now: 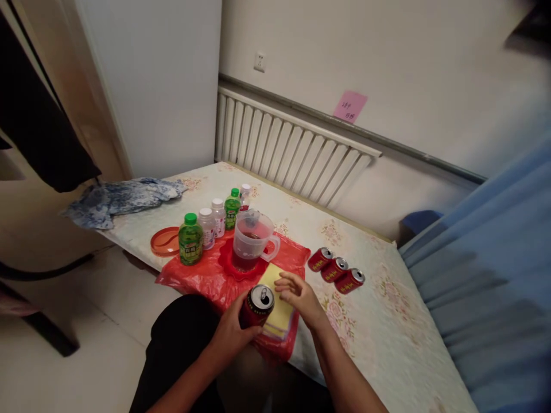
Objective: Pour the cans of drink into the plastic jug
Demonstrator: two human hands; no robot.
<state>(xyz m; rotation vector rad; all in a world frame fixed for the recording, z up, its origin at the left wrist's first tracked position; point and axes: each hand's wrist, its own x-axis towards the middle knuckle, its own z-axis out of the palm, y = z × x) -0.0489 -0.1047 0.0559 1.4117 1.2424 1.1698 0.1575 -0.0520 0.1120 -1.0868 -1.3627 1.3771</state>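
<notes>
My left hand (235, 327) is wrapped round a dark red drink can (257, 310) whose top has been opened. Just right of that can, my right hand (301, 295) hovers with loosely curled, parted fingers and nothing in them. Beneath both lies a folded yellow cloth (282, 312) on a red plastic sheet (189, 281). Beyond the hands, a clear plastic measuring jug (252, 244) with dark liquid in it stands on a red scalloped dish (226, 258). Three opened red cans (336, 269) stand in a row to the right.
Left of the jug are a green-capped bottle (190, 241), white-capped bottles (207, 229) and another green bottle (232, 209). An orange lid (165, 241) lies near the left edge, with a blue-white cloth (129, 198) behind. A radiator (284, 143) and blue curtain (486, 246) border the table.
</notes>
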